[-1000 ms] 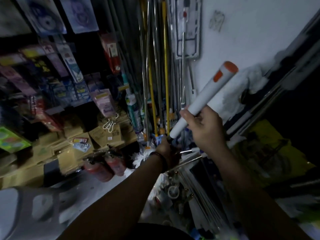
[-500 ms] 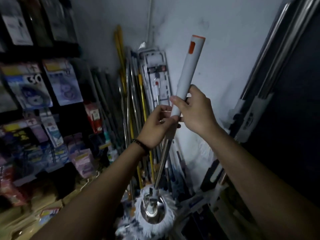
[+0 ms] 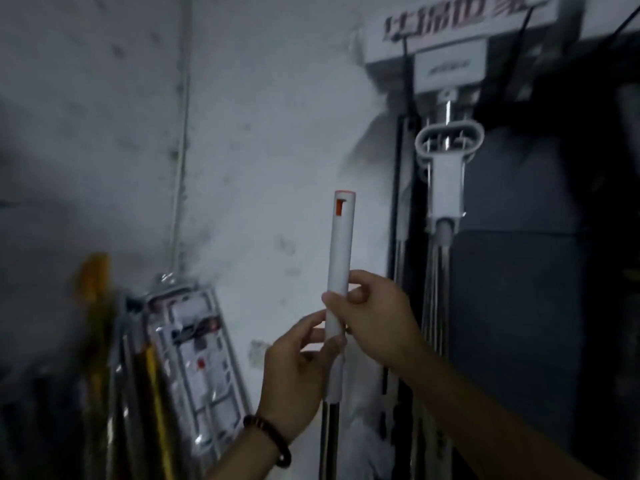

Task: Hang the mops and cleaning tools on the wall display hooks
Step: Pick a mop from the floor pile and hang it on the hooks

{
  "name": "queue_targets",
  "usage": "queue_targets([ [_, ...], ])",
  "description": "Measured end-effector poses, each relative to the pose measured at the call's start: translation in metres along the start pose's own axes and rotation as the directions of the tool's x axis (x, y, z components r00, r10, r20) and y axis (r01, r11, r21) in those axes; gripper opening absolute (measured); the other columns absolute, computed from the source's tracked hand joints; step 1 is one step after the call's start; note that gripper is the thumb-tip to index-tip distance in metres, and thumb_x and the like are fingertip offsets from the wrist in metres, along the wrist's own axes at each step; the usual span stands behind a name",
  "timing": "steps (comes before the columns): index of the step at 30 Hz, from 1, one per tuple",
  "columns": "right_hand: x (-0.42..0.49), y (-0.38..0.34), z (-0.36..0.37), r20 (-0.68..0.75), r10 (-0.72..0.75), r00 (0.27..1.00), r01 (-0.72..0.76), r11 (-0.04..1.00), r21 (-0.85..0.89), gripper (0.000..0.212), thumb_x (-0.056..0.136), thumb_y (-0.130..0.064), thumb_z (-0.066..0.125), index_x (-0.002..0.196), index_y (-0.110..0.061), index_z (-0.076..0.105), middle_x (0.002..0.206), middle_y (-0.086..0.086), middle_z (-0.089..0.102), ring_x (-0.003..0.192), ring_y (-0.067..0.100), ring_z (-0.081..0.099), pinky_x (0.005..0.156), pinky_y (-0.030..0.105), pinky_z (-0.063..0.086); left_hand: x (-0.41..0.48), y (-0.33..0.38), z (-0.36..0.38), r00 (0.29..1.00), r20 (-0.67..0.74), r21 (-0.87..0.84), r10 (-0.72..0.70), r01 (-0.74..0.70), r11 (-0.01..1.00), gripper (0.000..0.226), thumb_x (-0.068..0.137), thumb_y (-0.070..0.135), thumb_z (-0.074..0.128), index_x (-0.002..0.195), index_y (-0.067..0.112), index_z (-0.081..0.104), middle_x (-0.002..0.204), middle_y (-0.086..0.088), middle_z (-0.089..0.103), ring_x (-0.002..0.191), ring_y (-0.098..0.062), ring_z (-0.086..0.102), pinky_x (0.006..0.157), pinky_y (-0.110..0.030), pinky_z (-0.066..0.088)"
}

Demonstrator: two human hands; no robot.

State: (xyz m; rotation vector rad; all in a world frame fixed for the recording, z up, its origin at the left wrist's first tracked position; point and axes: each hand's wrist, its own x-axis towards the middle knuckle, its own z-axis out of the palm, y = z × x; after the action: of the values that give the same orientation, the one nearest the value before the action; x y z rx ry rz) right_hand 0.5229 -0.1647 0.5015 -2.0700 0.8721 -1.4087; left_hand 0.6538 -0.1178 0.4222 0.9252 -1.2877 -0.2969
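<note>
I hold a mop upright by its white handle (image 3: pixel 341 247), which has an orange cap and an orange slot at the top. My right hand (image 3: pixel 375 318) grips the white grip from the right. My left hand (image 3: pixel 298 372), with a bead bracelet on the wrist, grips it just below, where the metal pole begins. The mop head is out of view below. Up and to the right, a display hook (image 3: pixel 448 109) under a white sign (image 3: pixel 453 19) carries other mops by their white loop handles (image 3: pixel 448 142).
A white wall (image 3: pixel 263 116) stands behind the handle. At the lower left lean yellow and metal poles (image 3: pixel 152 393) and a packaged flat mop (image 3: pixel 197 355). A dark panel (image 3: pixel 519 323) fills the right side beside the hanging metal poles (image 3: pixel 436 289).
Both hands have raised the mop and turned its handle upright. My view has lifted from the floor stock to the wall and the hook. The mop head has dropped out of view.
</note>
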Motion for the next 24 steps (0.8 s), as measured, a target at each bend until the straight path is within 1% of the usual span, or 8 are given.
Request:
queue_targets([
  [2, 0.016, -0.015, -0.008, -0.063, -0.020, 0.998, 0.015, 0.998, -0.064, 0.032, 0.089, -0.032, 0.080, 0.120, -0.027, 0.070, 0.074, -0.012, 0.069, 0.067, -0.001, 0.071, 0.061, 0.014, 0.056, 0.027, 0.009, 0.005, 0.999, 0.032, -0.026, 0.033, -0.032, 0.999, 0.034, 0.094, 0.019, 0.076, 0.117, 0.043, 0.074, 0.100, 0.004, 0.080, 0.092, -0.024, 0.077, 0.074, -0.055, 0.064],
  [5, 0.036, -0.038, -0.022, -0.166, -0.070, 0.984, 0.047, 0.989, -0.138, 0.044, 0.092, -0.026, 0.077, 0.133, -0.027, 0.061, 0.083, -0.009, 0.068, 0.071, 0.001, 0.069, 0.056, 0.006, 0.048, 0.063, 0.028, 0.015, 0.996, 0.044, -0.047, 0.081, -0.078, 0.996, 0.032, 0.091, 0.022, 0.078, 0.110, 0.048, 0.075, 0.092, 0.011, 0.081, 0.088, -0.010, 0.077, 0.073, -0.045, 0.065],
  [9, 0.063, -0.064, -0.044, -0.243, -0.154, 0.958, 0.086, 0.959, -0.272, 0.061, 0.094, -0.026, 0.074, 0.149, -0.027, 0.049, 0.085, -0.008, 0.064, 0.073, -0.003, 0.061, 0.056, 0.000, 0.043, 0.105, 0.052, 0.029, 0.992, 0.076, -0.143, 0.097, -0.086, 0.986, 0.029, 0.088, 0.023, 0.081, 0.108, 0.043, 0.077, 0.091, 0.008, 0.081, 0.090, -0.013, 0.077, 0.078, -0.050, 0.065],
  [11, 0.076, -0.077, -0.054, -0.263, -0.196, 0.945, 0.105, 0.940, -0.324, 0.071, 0.094, -0.027, 0.073, 0.157, -0.030, 0.041, 0.083, -0.009, 0.064, 0.071, -0.004, 0.059, 0.054, -0.001, 0.041, 0.123, 0.065, 0.034, 0.989, 0.085, -0.160, 0.125, -0.110, 0.981, 0.030, 0.089, 0.023, 0.080, 0.107, 0.047, 0.076, 0.090, 0.008, 0.081, 0.088, -0.013, 0.077, 0.078, -0.050, 0.065],
  [14, 0.096, -0.095, -0.069, -0.298, -0.262, 0.918, 0.144, 0.920, -0.365, 0.077, 0.094, -0.026, 0.073, 0.160, -0.036, 0.034, 0.089, -0.005, 0.067, 0.073, -0.002, 0.062, 0.059, 0.002, 0.042, 0.148, 0.086, 0.042, 0.983, 0.095, -0.174, 0.156, -0.138, 0.975, 0.028, 0.086, 0.033, 0.082, 0.099, 0.057, 0.075, 0.089, 0.006, 0.081, 0.087, -0.017, 0.078, 0.077, -0.050, 0.065],
  [16, 0.112, -0.100, -0.078, -0.323, -0.281, 0.904, 0.151, 0.915, -0.374, 0.080, 0.094, -0.027, 0.072, 0.161, -0.041, 0.029, 0.106, 0.003, 0.069, 0.086, 0.008, 0.067, 0.076, 0.017, 0.053, 0.166, 0.095, 0.048, 0.983, 0.096, -0.166, 0.155, -0.137, 0.976, 0.028, 0.081, 0.036, 0.080, 0.101, 0.056, 0.076, 0.086, 0.002, 0.081, 0.085, -0.020, 0.079, 0.077, -0.051, 0.065],
  [18, 0.126, -0.104, -0.085, -0.344, -0.281, 0.896, 0.135, 0.910, -0.393, 0.083, 0.094, -0.026, 0.071, 0.162, -0.042, 0.025, 0.119, 0.009, 0.068, 0.102, 0.021, 0.068, 0.090, 0.031, 0.056, 0.180, 0.104, 0.054, 0.983, 0.109, -0.147, 0.146, -0.130, 0.981, 0.030, 0.078, 0.034, 0.077, 0.105, 0.047, 0.078, 0.079, -0.001, 0.080, 0.082, -0.024, 0.079, 0.078, -0.053, 0.065],
  [24, 0.151, -0.107, -0.100, -0.364, -0.273, 0.891, 0.113, 0.907, -0.405, 0.082, 0.093, -0.016, 0.070, 0.162, -0.036, 0.031, 0.116, 0.012, 0.068, 0.093, 0.024, 0.069, 0.080, 0.030, 0.057, 0.202, 0.113, 0.073, 0.989, 0.116, -0.108, 0.096, -0.084, 0.991, 0.045, 0.073, 0.032, 0.078, 0.118, 0.030, 0.078, 0.072, -0.001, 0.077, 0.069, -0.019, 0.074, 0.073, -0.049, 0.066],
])
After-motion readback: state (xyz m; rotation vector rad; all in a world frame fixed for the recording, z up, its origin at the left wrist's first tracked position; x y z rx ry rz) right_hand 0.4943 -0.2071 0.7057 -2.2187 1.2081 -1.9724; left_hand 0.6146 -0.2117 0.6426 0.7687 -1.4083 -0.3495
